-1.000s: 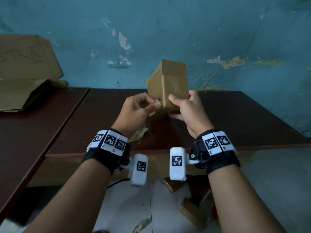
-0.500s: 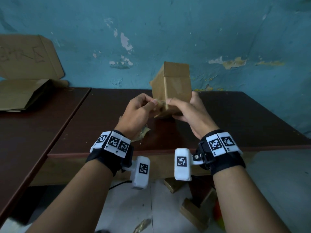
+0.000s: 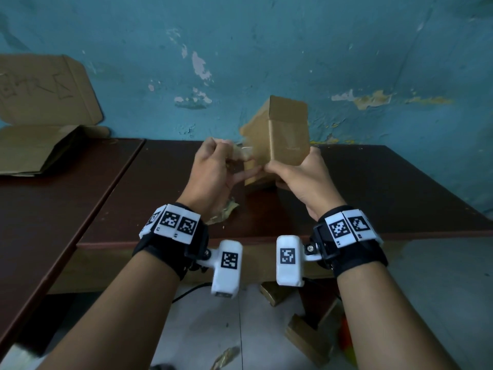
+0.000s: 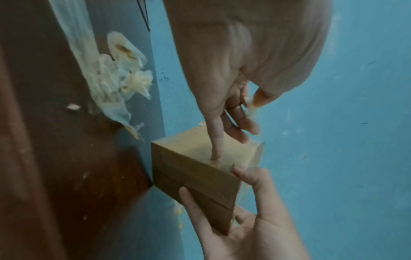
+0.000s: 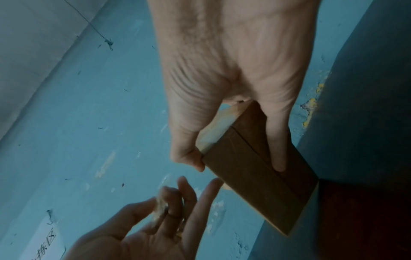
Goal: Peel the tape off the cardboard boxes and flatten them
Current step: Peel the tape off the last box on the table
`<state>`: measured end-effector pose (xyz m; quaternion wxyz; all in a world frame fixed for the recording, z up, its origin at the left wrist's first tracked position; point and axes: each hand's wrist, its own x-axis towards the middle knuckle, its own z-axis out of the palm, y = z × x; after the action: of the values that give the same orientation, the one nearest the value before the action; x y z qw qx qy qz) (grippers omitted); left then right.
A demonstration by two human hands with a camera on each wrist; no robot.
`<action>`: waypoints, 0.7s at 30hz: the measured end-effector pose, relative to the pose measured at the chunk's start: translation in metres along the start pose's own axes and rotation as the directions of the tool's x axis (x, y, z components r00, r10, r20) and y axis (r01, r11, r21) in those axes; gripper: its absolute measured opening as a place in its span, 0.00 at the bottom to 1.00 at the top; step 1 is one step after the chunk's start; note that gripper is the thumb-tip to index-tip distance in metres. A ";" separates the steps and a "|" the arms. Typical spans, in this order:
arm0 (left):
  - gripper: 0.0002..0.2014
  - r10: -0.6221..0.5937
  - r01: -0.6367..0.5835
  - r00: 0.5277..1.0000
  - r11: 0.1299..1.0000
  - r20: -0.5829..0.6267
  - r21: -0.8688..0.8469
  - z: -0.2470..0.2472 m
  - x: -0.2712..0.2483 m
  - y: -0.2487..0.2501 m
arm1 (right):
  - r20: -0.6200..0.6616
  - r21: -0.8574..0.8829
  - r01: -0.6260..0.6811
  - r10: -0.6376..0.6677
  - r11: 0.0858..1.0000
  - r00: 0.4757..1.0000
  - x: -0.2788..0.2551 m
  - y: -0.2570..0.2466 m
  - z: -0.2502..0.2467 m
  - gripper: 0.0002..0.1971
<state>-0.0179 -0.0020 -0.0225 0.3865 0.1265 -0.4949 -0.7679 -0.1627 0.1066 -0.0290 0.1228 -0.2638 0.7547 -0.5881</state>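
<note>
My right hand [image 3: 296, 174] grips a small brown cardboard box [image 3: 289, 134] from below and holds it tilted above the dark table [image 3: 373, 188], thumb on its near edge. My left hand [image 3: 213, 169] is just left of the box and pinches a strip of clear tape [image 3: 241, 153] that still runs to the box's left side. In the left wrist view one straight finger [image 4: 215, 144] of that hand presses on the box [image 4: 191, 168]. The right wrist view shows the box [image 5: 255, 176] in my grip and the tape [image 5: 160, 204] between the left hand's fingers.
Crumpled peeled tape [image 3: 224, 212] lies on the table under my left wrist. Flattened cardboard [image 3: 40, 116] leans against the blue wall on the left table. Cardboard pieces [image 3: 306, 335] lie on the floor under the table's near edge.
My left hand has moved left and up from the box, drawing the tape strip out with it. The box sits slightly higher in my right hand.
</note>
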 end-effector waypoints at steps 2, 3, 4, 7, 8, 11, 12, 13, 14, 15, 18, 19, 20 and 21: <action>0.10 -0.020 0.020 1.000 0.993 -0.003 0.112 -0.005 0.003 0.001 | 0.009 0.008 0.004 -0.004 1.000 1.000 0.000 0.001 0.003 0.43; 0.10 -0.033 0.035 0.999 0.982 -0.015 0.183 -0.008 0.004 0.001 | 0.016 0.001 0.012 -0.012 1.000 1.000 0.000 0.000 0.004 0.43; 0.08 -0.035 0.044 0.999 0.966 -0.038 0.254 -0.012 0.005 0.001 | 0.019 -0.007 0.020 -0.020 1.000 1.000 -0.001 0.000 0.005 0.43; 0.04 0.048 0.011 0.993 0.871 -0.108 0.490 -0.026 0.008 0.008 | 0.017 -0.018 0.031 -0.030 0.999 0.999 0.000 0.001 0.005 0.43; 0.04 0.077 0.006 0.989 0.829 -0.125 0.560 -0.032 0.010 0.011 | 0.015 -0.016 0.030 -0.030 0.999 0.999 0.001 0.001 0.005 0.43; 0.01 0.143 0.034 0.976 0.649 -0.166 0.760 -0.046 0.011 0.019 | 0.021 -0.011 0.030 -0.030 0.999 0.999 0.003 0.001 0.004 0.43; 0.01 0.174 0.052 0.968 0.561 -0.180 0.826 -0.049 0.011 0.020 | 0.026 -0.010 0.033 -0.033 0.999 0.999 0.003 0.002 0.005 0.44; 0.03 0.202 0.064 0.962 0.479 -0.182 0.875 -0.052 0.011 0.019 | 0.029 -0.006 0.038 -0.037 0.999 0.999 0.003 0.002 0.005 0.44; 0.07 0.212 0.061 0.963 0.427 -0.166 0.902 -0.053 0.011 0.018 | 0.031 -0.001 0.041 -0.040 0.999 0.999 0.004 0.002 0.006 0.45; 0.14 0.209 0.048 0.968 0.392 -0.140 0.919 -0.054 0.010 0.016 | 0.034 0.006 0.042 -0.042 0.999 0.999 0.004 0.003 0.007 0.46; 0.14 0.228 0.001 0.972 0.202 -0.048 0.979 -0.055 0.010 0.006 | 0.037 0.014 0.036 -0.037 0.999 0.999 0.006 0.003 0.010 0.49; 0.12 0.214 0.004 0.976 0.128 -0.032 0.992 -0.057 0.010 0.002 | 0.040 0.012 0.034 -0.035 0.999 0.999 0.006 0.003 0.011 0.50; 0.14 0.196 0.013 0.980 0.083 -0.029 0.996 -0.058 0.010 -0.002 | 0.042 0.010 0.034 -0.034 0.999 0.999 0.006 0.003 0.012 0.51; 0.16 0.172 0.025 0.984 0.070 -0.036 0.997 -0.057 0.009 -0.004 | 0.046 0.007 0.033 -0.033 0.999 0.998 0.005 0.002 0.013 0.53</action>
<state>0.0072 -0.0457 -0.0518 0.2702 0.3854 -0.8608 -0.1938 -0.1613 0.0938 -0.0338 0.1311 -0.2892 0.7454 -0.5861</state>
